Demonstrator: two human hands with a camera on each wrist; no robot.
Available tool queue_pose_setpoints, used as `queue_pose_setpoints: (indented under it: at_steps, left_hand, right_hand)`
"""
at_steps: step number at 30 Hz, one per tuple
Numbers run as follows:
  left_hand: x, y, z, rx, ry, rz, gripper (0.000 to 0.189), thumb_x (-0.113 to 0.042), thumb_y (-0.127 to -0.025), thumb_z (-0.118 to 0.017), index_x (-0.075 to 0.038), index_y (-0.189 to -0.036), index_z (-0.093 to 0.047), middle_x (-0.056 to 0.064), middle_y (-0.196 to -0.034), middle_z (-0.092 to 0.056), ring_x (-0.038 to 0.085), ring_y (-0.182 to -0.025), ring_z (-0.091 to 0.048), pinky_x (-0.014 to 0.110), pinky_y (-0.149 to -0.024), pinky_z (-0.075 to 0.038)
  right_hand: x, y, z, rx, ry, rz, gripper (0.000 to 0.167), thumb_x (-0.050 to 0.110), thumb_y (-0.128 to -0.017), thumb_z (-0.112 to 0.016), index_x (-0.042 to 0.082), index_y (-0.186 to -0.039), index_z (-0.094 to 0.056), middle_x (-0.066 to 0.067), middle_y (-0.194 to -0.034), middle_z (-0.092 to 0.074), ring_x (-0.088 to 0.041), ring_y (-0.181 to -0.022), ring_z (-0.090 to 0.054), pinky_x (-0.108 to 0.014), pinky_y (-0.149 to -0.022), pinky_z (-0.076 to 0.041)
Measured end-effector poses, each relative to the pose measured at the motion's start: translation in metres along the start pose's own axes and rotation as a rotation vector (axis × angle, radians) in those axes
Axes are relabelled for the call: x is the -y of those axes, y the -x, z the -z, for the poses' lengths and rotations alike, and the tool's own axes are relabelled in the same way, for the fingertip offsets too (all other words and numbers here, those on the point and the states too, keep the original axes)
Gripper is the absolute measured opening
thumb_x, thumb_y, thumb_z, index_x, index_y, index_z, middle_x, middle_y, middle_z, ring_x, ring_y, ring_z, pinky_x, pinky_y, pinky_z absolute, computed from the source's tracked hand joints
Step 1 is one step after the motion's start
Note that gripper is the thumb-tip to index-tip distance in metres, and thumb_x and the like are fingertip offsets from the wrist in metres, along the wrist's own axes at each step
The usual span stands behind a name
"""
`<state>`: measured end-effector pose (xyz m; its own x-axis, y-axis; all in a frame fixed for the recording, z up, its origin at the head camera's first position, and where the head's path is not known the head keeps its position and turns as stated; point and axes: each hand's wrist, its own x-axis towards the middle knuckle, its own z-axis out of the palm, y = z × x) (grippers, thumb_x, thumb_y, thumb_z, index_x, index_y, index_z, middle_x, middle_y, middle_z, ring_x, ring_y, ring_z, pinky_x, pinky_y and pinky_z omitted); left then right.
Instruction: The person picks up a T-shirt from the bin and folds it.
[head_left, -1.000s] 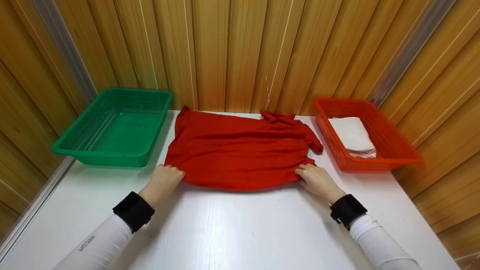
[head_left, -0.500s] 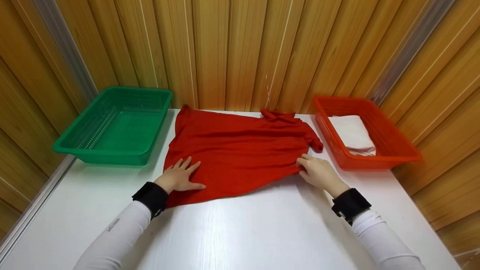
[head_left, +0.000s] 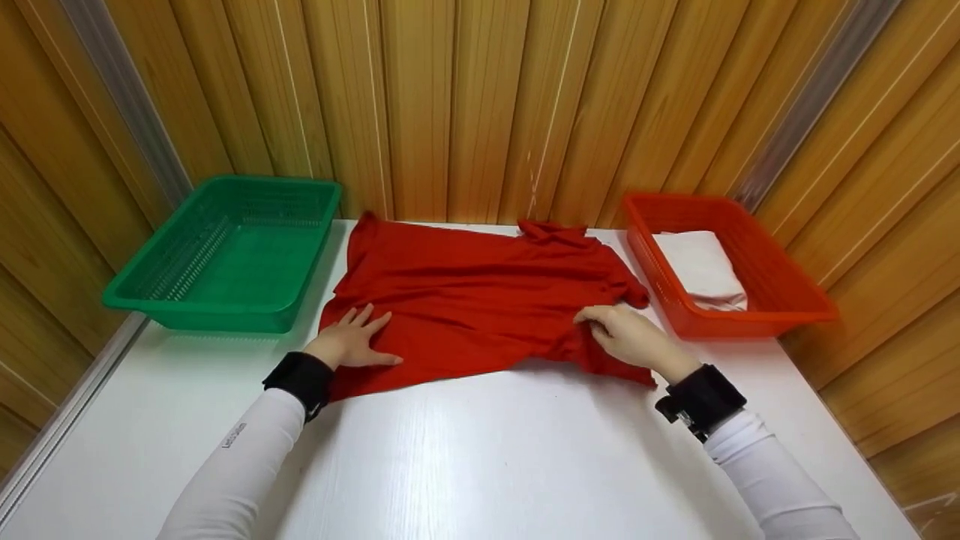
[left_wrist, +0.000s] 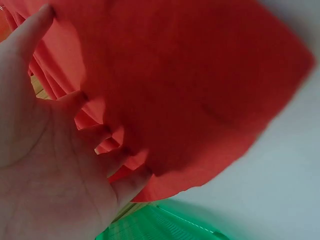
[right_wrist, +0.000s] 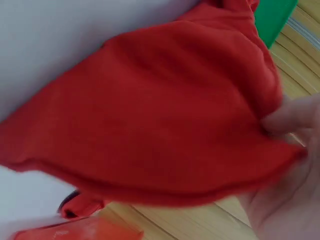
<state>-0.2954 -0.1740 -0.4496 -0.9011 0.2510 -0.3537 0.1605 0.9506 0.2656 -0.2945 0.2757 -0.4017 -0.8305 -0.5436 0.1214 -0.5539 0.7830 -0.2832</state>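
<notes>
A red short-sleeved shirt [head_left: 465, 292] lies sideways across the white table, wrinkled, its collar end at the right. My left hand [head_left: 343, 343] rests with spread fingers on the shirt's near left corner. In the left wrist view, the fingertips [left_wrist: 142, 177] of that hand touch the red cloth. Near the right end, my right hand [head_left: 636, 341] pinches the fabric, and a flap of shirt hangs toward the near side under it. The right wrist view shows the sleeve-like flap [right_wrist: 150, 115] spreading from the thumb and fingers.
A green perforated basket [head_left: 225, 306] stands at the left back. At the right back, an orange-red basket [head_left: 795, 274] holds a folded white cloth [head_left: 701, 266]. Wood-patterned walls [head_left: 420, 112] enclose the white table [head_left: 450, 465] at the back and sides.
My left hand has let go of the near hem and flattened onto the shirt. My right hand has shifted slightly left, and a flap at the right end now spreads toward the near side.
</notes>
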Motion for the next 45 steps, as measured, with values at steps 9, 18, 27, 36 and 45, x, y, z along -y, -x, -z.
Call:
queue_pose_setpoints:
  at_steps: [9, 18, 27, 36, 45]
  left_hand:
    - [0.0, 0.001, -0.001, 0.003, 0.011, 0.003, 0.095, -0.064, -0.094, -0.057, -0.014, -0.165, -0.018, 0.025, -0.172, -0.01, 0.054, -0.157, -0.009, 0.071, -0.124, -0.017]
    - [0.002, 0.0, 0.0, 0.011, 0.02, 0.01, 0.096, -0.064, -0.094, -0.057, -0.014, -0.165, -0.018, 0.026, -0.172, -0.009, 0.054, -0.157, -0.008, 0.072, -0.124, -0.017]
    - [-0.001, 0.0, 0.001, 0.013, 0.02, -0.001, 0.095, -0.064, -0.095, -0.056, -0.013, -0.165, -0.018, 0.026, -0.172, -0.009, 0.054, -0.157, -0.008, 0.072, -0.125, -0.016]
    - [-0.002, 0.001, 0.001, 0.023, 0.029, -0.007, 0.094, -0.061, -0.095, -0.056, -0.012, -0.165, -0.016, 0.027, -0.172, -0.007, 0.054, -0.158, -0.005, 0.07, -0.126, -0.013]
    - [0.0, 0.001, 0.0, 0.028, 0.03, 0.002, 0.095, -0.062, -0.095, -0.056, -0.013, -0.165, -0.015, 0.026, -0.172, -0.006, 0.053, -0.158, -0.004, 0.071, -0.125, -0.013]
  right_hand:
    - [-0.01, 0.018, -0.009, 0.199, 0.027, -0.088, 0.035, 0.035, -0.083, -0.085, 0.009, -0.103, -0.073, -0.003, -0.093, -0.074, -0.02, -0.084, -0.065, -0.041, -0.079, -0.056]
    - [-0.002, 0.026, 0.001, 0.267, -0.098, 0.011, 0.01, 0.015, -0.087, -0.078, 0.01, -0.094, -0.073, 0.002, -0.079, -0.066, -0.008, -0.073, -0.052, -0.023, -0.068, -0.045]
    - [-0.017, 0.016, -0.011, 0.15, -0.236, -0.041, 0.02, 0.012, -0.1, -0.064, -0.003, -0.105, -0.075, -0.019, -0.096, -0.076, -0.028, -0.076, -0.069, -0.033, -0.074, -0.061]
    - [-0.049, 0.022, -0.038, 0.026, -0.06, -0.076, 0.022, -0.006, -0.081, -0.076, -0.005, -0.1, -0.065, -0.02, -0.096, -0.072, -0.037, -0.095, -0.071, -0.051, -0.087, -0.059]
    - [-0.035, 0.043, -0.042, 0.038, 0.197, -0.119, 0.032, 0.01, -0.089, -0.077, -0.006, -0.114, -0.066, -0.022, -0.091, -0.074, -0.039, -0.083, -0.072, -0.053, -0.076, -0.06]
